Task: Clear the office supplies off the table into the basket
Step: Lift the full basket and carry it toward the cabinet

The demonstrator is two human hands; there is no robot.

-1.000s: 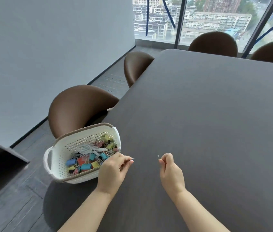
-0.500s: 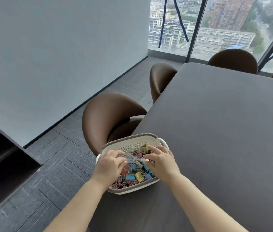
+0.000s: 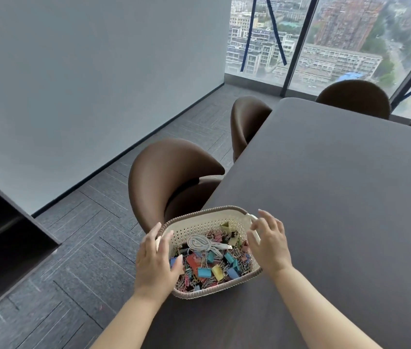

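A cream perforated basket [image 3: 200, 224] with a brown rim stands at the left edge of the dark table [image 3: 338, 197]. It holds several coloured binder clips [image 3: 213, 269], paper clips and a coiled grey cable [image 3: 203, 243]. My left hand [image 3: 155, 260] hovers over the basket's left side with fingers spread and holds nothing. My right hand [image 3: 270, 241] is over the basket's right handle, fingers straight and apart, also holding nothing.
A brown chair [image 3: 171, 177] is tucked at the table edge just behind the basket. More brown chairs [image 3: 247, 122] stand further along and at the far end [image 3: 353, 96]. A dark cabinet [image 3: 2, 238] is at the left, a window wall beyond.
Both hands pinched small clips a second ago, carried them over the basket and now have spread open above it. The view has swung left and closer to the basket.
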